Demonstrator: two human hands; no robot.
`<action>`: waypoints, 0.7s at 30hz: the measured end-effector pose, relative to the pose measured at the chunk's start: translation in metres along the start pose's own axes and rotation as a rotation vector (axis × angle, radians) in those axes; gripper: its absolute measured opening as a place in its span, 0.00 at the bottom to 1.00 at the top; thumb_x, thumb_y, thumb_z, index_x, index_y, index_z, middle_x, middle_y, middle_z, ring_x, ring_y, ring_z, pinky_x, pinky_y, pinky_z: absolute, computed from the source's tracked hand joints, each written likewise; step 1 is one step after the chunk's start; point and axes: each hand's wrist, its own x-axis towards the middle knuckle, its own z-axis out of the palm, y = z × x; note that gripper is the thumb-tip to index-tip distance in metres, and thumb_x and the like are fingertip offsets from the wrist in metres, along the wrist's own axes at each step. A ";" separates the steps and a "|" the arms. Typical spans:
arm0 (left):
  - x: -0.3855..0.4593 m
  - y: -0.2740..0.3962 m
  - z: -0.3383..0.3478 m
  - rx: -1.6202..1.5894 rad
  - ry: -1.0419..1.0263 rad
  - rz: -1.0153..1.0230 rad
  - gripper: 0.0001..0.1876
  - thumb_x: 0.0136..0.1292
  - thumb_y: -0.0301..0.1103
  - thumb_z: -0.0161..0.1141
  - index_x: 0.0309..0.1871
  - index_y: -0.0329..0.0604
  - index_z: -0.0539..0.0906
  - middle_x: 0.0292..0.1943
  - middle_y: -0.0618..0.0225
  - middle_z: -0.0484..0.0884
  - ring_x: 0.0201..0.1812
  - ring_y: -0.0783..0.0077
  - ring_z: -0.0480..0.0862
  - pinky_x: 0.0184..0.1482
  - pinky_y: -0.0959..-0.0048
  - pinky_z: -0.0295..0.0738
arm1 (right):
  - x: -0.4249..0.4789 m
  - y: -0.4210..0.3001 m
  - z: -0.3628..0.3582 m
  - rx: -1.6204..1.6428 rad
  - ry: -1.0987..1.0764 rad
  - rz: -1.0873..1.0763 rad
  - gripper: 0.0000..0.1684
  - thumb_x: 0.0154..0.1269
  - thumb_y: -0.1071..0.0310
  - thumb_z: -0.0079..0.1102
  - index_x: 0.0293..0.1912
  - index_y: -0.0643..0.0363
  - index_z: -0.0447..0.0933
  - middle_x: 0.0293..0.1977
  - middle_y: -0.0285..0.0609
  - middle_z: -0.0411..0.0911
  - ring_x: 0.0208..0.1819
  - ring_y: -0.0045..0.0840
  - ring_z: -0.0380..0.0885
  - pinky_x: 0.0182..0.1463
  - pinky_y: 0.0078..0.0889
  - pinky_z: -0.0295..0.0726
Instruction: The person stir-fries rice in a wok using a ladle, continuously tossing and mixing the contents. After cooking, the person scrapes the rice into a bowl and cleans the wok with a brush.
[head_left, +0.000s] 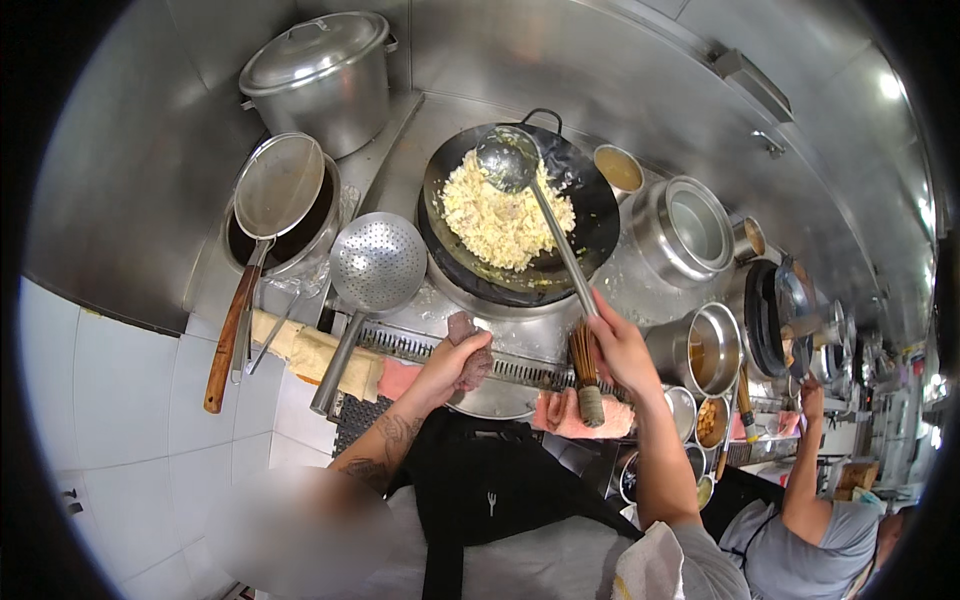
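A black wok (592, 217) with a loop handle at its far side sits on the range and holds egg fried rice (506, 217). My right hand (621, 346) grips the long handle of a steel ladle (510, 159), whose bowl rests over the far left part of the rice. In my left hand (451, 364) is a bunched brownish cloth (476, 360), near the wok's front edge; whether it wraps a wok handle cannot be seen. A bamboo wok brush (589, 375) lies beside my right hand, its base on a pink towel (551, 412).
Left of the wok lie a perforated skimmer (378, 261) and a wire strainer (279, 184) over a dark-filled pot (326, 217). A lidded stockpot (322, 82) stands behind. Steel pots (682, 232) line the right side. A co-worker (817, 536) stands at the far right.
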 end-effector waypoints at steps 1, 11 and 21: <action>0.003 0.001 0.000 -0.004 0.004 0.012 0.16 0.76 0.47 0.61 0.37 0.46 0.75 0.23 0.75 0.71 0.18 0.80 0.66 0.20 0.75 0.58 | -0.006 0.002 -0.009 0.125 -0.045 0.086 0.30 0.84 0.61 0.46 0.80 0.43 0.59 0.20 0.31 0.66 0.13 0.16 0.60 0.15 0.23 0.61; -0.013 -0.011 0.008 0.085 0.105 0.001 0.16 0.76 0.50 0.59 0.34 0.54 0.71 0.21 0.81 0.67 0.19 0.82 0.64 0.22 0.77 0.57 | -0.004 0.012 0.004 0.266 -0.104 0.160 0.32 0.84 0.58 0.46 0.81 0.40 0.55 0.22 0.30 0.64 0.14 0.14 0.58 0.14 0.22 0.60; -0.020 -0.020 0.002 0.059 0.158 0.015 0.18 0.73 0.52 0.63 0.44 0.45 0.78 0.28 0.70 0.79 0.21 0.76 0.76 0.22 0.75 0.67 | 0.000 0.032 -0.008 0.314 -0.090 0.169 0.31 0.84 0.58 0.46 0.81 0.40 0.56 0.23 0.30 0.65 0.14 0.14 0.59 0.14 0.21 0.60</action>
